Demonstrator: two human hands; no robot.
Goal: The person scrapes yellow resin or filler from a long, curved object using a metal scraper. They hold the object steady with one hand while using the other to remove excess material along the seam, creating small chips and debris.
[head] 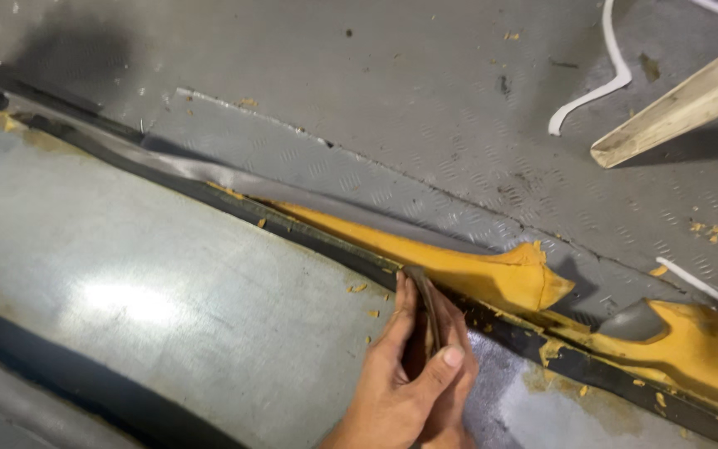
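At six o'clock, one hand (413, 378), side indeterminate, pinched a thin brown scraper-like piece (427, 312) against the black seam strip (326, 241) of the grey metal panel (143, 274). Other hand was not visible. Scraping yellow foam (475, 270) appeared underway; further passes would need strokes toward four o'clock. Open panel lay at nine o'clock; tread-plate floor (425, 108) at twelve.

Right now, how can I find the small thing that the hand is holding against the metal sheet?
Follow the black edge strip along the large grey metal sheet to the hand at the bottom. Pinched in its fingers is a thin brown folded pad, dull and flat, unlike the bright yellow foam just behind it.
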